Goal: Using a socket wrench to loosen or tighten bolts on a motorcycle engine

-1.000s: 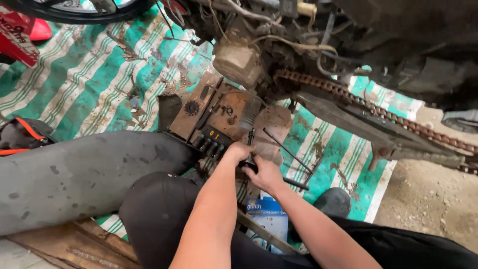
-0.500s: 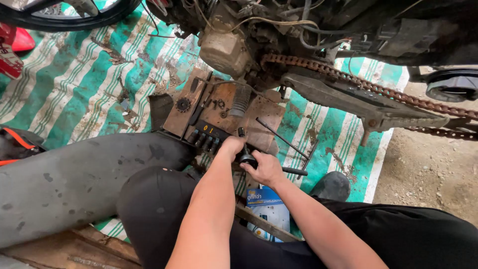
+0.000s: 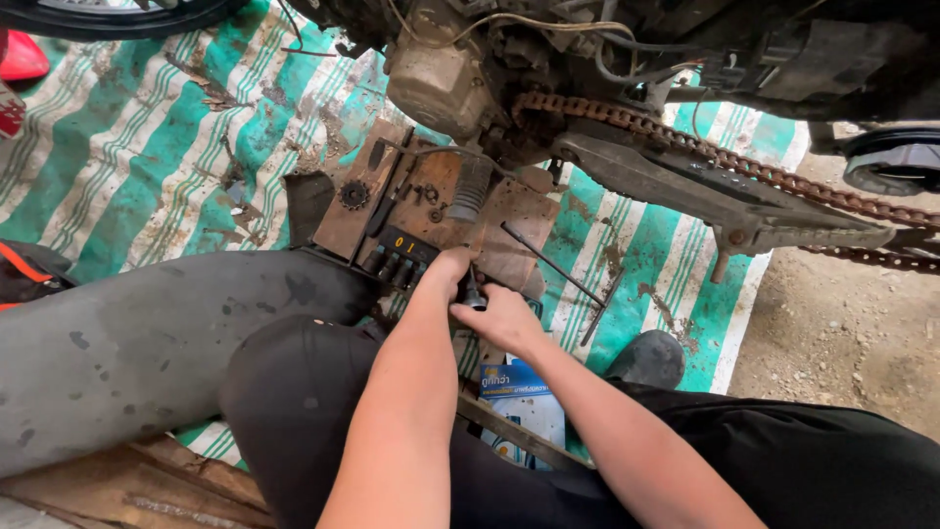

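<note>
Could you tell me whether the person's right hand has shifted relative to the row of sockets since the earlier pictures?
No. The right hand stays just right of the row of sockets, beside the left hand; only the camera view moved.

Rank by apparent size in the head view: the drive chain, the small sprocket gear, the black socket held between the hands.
1. drive chain, by far the longest
2. small sprocket gear
3. black socket, partly hidden by the hands, so its place below the sprocket is unsure

Rusty metal chain (image 3: 685,137), matt woven striped tarp (image 3: 147,167)
</note>
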